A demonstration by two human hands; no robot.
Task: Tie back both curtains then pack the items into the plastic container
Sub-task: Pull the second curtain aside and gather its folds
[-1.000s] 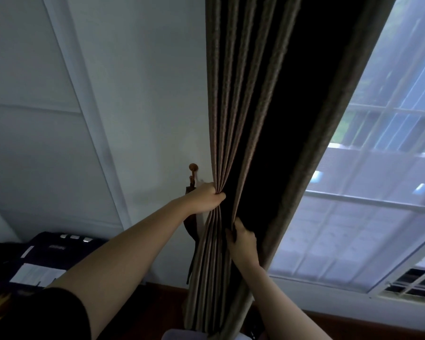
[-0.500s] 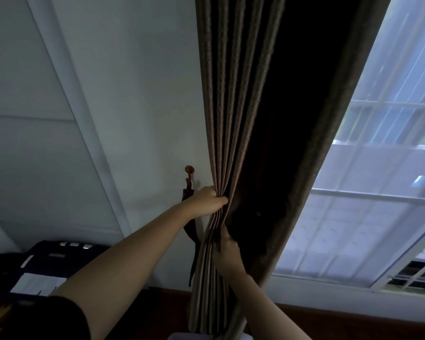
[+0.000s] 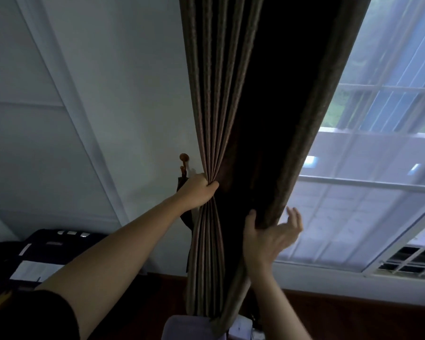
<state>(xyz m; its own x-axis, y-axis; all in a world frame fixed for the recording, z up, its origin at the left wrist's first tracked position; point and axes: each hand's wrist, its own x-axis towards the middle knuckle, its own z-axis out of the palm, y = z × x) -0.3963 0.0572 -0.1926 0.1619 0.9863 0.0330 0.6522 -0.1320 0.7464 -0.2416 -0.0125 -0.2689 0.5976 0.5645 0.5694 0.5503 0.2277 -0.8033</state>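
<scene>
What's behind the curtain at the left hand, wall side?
A wooden hook on the wall, with a dark tieback strap hanging from it, shows just behind the curtain that the left hand grips. The strap's lower run is mostly covered by arm and folds.

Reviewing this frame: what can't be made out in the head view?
Head view:
1. Dark strap: mostly hidden behind the left hand and curtain.
2. Right hand: fingers motion-blurred, so its grip on the curtain edge is unclear.
3. Pale object: cut off by the bottom edge, unidentifiable.
4. Dark device at left: too dim to identify.
</scene>
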